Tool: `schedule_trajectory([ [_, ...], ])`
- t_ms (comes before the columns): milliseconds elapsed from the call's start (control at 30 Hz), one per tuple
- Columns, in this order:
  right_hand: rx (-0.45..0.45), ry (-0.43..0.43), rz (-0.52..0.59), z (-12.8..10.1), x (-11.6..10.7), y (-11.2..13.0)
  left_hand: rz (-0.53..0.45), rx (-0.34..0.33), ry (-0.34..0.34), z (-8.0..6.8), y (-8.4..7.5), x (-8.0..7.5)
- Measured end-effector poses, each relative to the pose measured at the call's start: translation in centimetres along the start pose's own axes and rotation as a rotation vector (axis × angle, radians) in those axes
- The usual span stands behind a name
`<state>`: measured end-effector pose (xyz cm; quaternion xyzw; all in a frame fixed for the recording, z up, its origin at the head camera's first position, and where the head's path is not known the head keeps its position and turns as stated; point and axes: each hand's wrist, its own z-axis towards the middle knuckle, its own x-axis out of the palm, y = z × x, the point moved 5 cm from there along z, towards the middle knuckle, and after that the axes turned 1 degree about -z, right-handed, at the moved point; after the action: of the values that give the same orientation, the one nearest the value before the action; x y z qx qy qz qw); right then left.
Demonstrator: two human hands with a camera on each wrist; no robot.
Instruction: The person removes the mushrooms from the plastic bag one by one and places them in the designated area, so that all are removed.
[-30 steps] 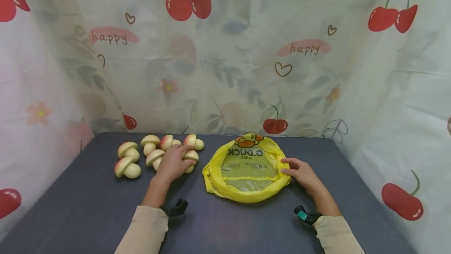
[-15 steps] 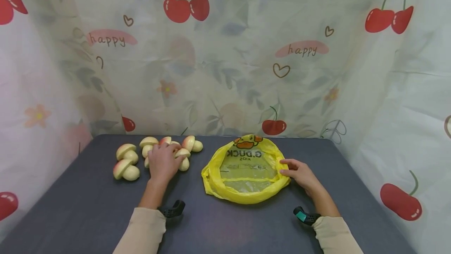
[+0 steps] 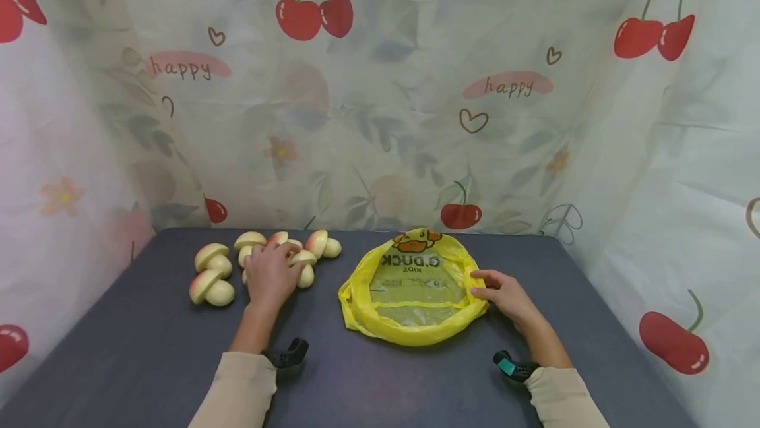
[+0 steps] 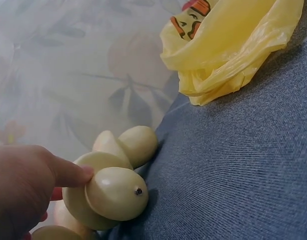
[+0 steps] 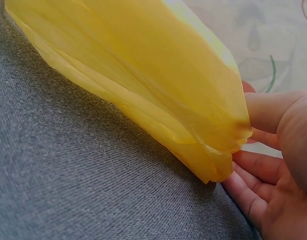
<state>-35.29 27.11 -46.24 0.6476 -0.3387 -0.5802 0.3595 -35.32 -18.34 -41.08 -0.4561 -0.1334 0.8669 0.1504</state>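
Note:
In the head view my left hand (image 3: 273,273) reaches into a group of toy mushrooms and grips the nearest right one (image 3: 305,275), which has a cream stem and pale cap. Its thumb presses on the cap, while the stem (image 4: 118,195) faces the left wrist camera; the other fingers are mostly hidden behind. My right hand (image 3: 505,293) pinches the right rim of a yellow plastic bag (image 3: 410,336) with a duck print, its mouth spread wide. Close up, thumb and fingers lie on either side of the bag's edge (image 5: 213,135).
Several more mushrooms lie about the left hand, including two at the far left, an upper one (image 3: 212,260) and a lower one (image 3: 212,287). Another mushroom (image 3: 323,244) lies at the back. A patterned curtain (image 3: 380,118) rises behind the dark table (image 3: 380,382).
My left hand has shifted left, bringing the gripped mushroom closer to the others. My right hand has stayed at the bag's rim.

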Motion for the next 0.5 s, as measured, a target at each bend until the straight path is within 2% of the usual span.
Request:
schedule_trajectory([
  [233, -0.004, 0.009, 0.014, 0.0, 0.6, 0.0, -0.019, -0.019, -0.01, -0.1, 0.6, -0.3],
  [400, -0.025, 0.051, 0.038, -0.3, 0.4, 0.4, -0.07, -0.039, -0.042, 0.1, 0.3, -1.5],
  [500, -0.044, 0.108, 0.064, -0.6, -0.1, 0.8, -0.101, -0.057, -0.052, 0.3, 0.2, -2.5],
])
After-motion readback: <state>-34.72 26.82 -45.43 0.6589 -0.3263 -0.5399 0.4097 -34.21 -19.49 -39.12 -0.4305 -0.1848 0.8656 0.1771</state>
